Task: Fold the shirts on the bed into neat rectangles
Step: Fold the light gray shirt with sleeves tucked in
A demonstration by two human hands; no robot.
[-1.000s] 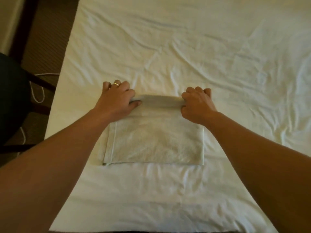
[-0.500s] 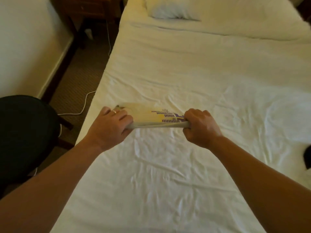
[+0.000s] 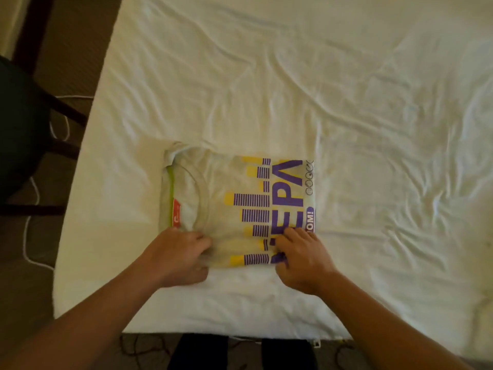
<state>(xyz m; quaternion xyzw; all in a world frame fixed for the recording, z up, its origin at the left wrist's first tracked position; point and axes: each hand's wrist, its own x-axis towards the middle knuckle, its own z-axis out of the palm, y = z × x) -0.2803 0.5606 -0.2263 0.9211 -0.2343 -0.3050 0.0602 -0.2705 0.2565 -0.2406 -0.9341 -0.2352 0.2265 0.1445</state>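
Observation:
A white T-shirt (image 3: 234, 198) lies folded into a rectangle on the bed (image 3: 293, 76), print side up, with purple letters and purple and yellow bars. Its collar with a green and red label points left. My left hand (image 3: 178, 256) grips the shirt's near left edge, thumb under the cloth. My right hand (image 3: 301, 259) rests on the near right part, fingers curled over the print and the near edge.
The white, wrinkled sheet stretches far to the right and back. Left of the bed are a dark chair (image 3: 18, 134) and a white cable (image 3: 32, 209) on brown carpet. The bed's near edge (image 3: 213, 329) runs just in front of me.
The folded shirt was lifted off the bed, turned over and laid down again, plain side now hidden and print facing up. Both hands went from its far edge to its near edge.

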